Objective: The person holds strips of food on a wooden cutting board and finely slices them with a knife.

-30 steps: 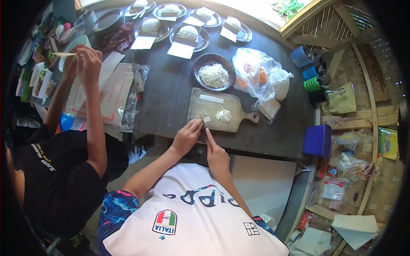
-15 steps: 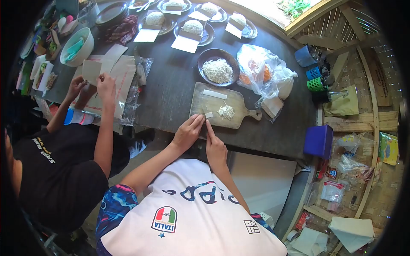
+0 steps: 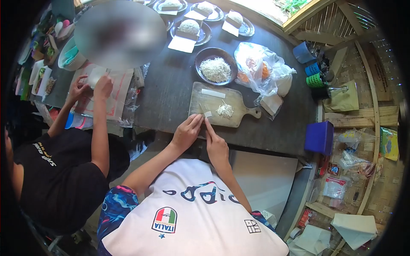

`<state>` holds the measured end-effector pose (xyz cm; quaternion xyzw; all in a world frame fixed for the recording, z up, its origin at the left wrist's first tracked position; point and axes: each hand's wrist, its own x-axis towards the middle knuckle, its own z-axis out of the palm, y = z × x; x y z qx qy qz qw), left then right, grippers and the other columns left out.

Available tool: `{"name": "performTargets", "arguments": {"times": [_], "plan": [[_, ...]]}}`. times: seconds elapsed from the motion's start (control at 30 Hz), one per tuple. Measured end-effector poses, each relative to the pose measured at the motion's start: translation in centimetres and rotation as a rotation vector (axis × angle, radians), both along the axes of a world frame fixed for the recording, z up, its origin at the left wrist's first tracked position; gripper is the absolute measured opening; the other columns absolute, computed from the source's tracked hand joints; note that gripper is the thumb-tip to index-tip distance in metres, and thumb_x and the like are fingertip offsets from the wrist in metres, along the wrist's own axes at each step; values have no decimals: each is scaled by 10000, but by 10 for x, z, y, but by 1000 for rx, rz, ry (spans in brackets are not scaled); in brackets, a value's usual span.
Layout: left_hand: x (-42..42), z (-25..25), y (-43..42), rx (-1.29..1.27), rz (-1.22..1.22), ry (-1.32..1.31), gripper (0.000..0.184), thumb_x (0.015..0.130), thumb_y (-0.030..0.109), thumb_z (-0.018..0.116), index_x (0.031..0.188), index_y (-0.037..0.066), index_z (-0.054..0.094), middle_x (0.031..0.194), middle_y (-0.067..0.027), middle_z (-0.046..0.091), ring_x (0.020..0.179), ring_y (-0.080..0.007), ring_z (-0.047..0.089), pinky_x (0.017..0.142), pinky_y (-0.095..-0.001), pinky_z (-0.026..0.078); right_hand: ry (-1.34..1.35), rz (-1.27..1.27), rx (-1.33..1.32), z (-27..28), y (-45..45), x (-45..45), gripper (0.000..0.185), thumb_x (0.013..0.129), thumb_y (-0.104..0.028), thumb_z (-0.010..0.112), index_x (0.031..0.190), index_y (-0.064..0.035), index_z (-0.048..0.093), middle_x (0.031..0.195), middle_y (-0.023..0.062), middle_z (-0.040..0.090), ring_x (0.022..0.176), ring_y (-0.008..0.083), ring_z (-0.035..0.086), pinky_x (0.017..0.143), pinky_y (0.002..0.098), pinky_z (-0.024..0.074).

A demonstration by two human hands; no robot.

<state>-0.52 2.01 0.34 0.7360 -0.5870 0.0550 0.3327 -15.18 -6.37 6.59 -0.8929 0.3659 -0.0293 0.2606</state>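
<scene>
Over the near edge of a wooden cutting board [image 3: 220, 119], my left hand [image 3: 186, 131] has its fingers pressed together at the side of a small pale piece [image 3: 208, 114]. My right hand [image 3: 217, 144] meets it there, its index finger stretched toward the same piece and the other fingers curled. What is inside the right hand is hidden. A few thin slivers lie by the left fingertips. A longer pale strip [image 3: 213, 93] lies flat at the board's far side. Near the handle sits a small heap of pale shreds [image 3: 225, 111].
Beyond the board stand a dark bowl [image 3: 197, 70] of white shreds and a plastic bag [image 3: 269, 70] with orange contents. Plates [image 3: 206, 37] with white mounds and cards line the back. At left a co-worker's hands [image 3: 92, 88] work over brown paper. A blurred patch covers the upper left.
The co-worker's hands have lowered the card they held up. Thin slivers now show beside my left fingertips. Otherwise my hands stay nearly in place, and the view has shifted slightly.
</scene>
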Motion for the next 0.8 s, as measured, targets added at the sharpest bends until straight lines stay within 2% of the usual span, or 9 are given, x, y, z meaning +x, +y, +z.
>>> {"name": "performTargets", "arguments": {"times": [0.1,0.2,0.3,0.5,0.6,0.8], "plan": [[-1,2,1,6,13,-6,470,838,-25,711,1306,-72,696,1357,-146,659,1307,-296,632,1098,-380,560,42,-34,60,11,11,-16,539,1134,-263,538,1657,-363,453,903,234,742,817,442,749,705,572,595],[-3,0,0,-21,19,34,462,845,-26,711,1304,-69,700,1360,-144,660,1300,-299,637,1090,-384,565,-60,-46,20,-3,13,-15,532,1136,-274,535,1654,-367,458,889,239,741,812,447,750,710,577,594],[-4,-2,1,-34,17,35,456,848,-25,712,1301,-71,699,1354,-143,663,1297,-299,641,1085,-388,568,-52,-28,10,-7,2,3,535,1137,-267,533,1657,-363,455,870,242,737,801,452,747,709,578,594],[-2,3,1,-18,19,41,450,850,-22,715,1296,-75,698,1336,-141,674,1289,-301,647,1080,-393,573,80,-40,47,11,13,-14,540,1135,-259,536,1657,-371,454,872,230,734,799,449,743,708,574,596],[-3,2,0,-28,21,51,442,854,-19,714,1293,-74,699,1333,-139,674,1288,-302,649,1074,-393,575,-104,-31,-10,-10,8,-4,542,1134,-265,541,1659,-370,452,825,223,725,764,436,747,696,571,600],[-2,3,0,-27,25,41,449,846,-25,718,1292,-71,700,1336,-141,672,1289,-304,651,1066,-395,579,1,-18,59,10,7,-8,540,1134,-263,541,1658,-360,455,874,222,738,795,429,754,698,575,599]]}}
